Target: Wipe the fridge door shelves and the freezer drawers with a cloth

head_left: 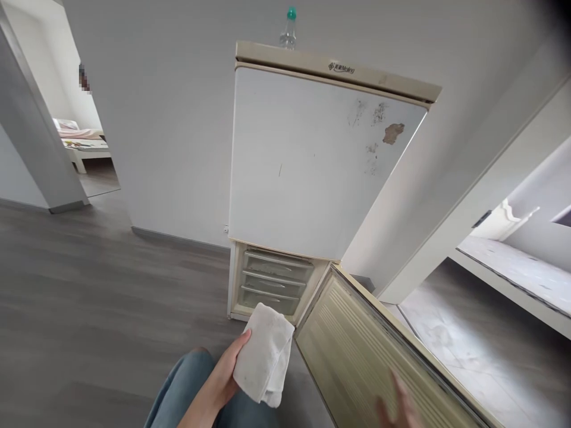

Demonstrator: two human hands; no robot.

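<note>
My left hand (229, 368) grips a folded white cloth (264, 353), thumb on top, in front of the lower part of a fridge. My right hand (399, 410) is blurred at the bottom edge, fingers apart, over the inner side of the open lower door (357, 345); whether it touches the door I cannot tell. Behind the cloth, several clear-fronted drawers (274, 282) sit inside the lower compartment. The white upper door (307, 160) is closed, with dark smudges and a brown patch (393, 134) at its upper right.
A clear bottle with a green cap (288, 35) stands on top of the fridge. Grey wood-look floor (111, 309) spreads to the left. Doorways on both sides show a bed (84, 142) at left and a mattress (521, 267) at right. A person is partly visible beyond the left doorway.
</note>
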